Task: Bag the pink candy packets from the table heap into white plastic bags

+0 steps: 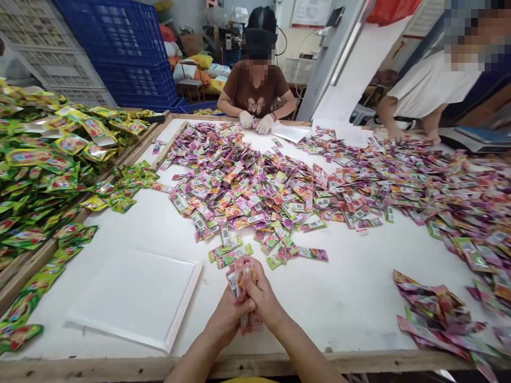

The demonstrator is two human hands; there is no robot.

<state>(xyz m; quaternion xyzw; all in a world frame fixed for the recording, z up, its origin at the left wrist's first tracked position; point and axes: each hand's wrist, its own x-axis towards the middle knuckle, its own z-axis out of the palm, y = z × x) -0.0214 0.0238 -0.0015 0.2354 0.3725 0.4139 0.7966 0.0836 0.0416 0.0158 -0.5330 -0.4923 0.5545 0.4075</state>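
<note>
Together my two hands grip a bunch of small pink and orange sachets (236, 284) above the white table near its front edge. My left hand (228, 319) wraps round the lower part of the bunch, its thumb across the front. From the other side my right hand (263, 298) closes on the upper part. Just beyond my fingers lie a few loose sachets (235, 257), at the near end of a wide heap of pink, purple and green sachets (255, 186). To the left of my hands, a flat white padded envelope (136, 298) rests on the table.
Green and yellow packets (48, 154) are piled at left behind a wooden rail (131, 146). A small sachet pile (439, 314) sits at front right. Opposite, a gloved co-worker (257, 88) handles something small; another person's hands (395, 130) reach in at back right. Blue crates (128, 48) stand behind.
</note>
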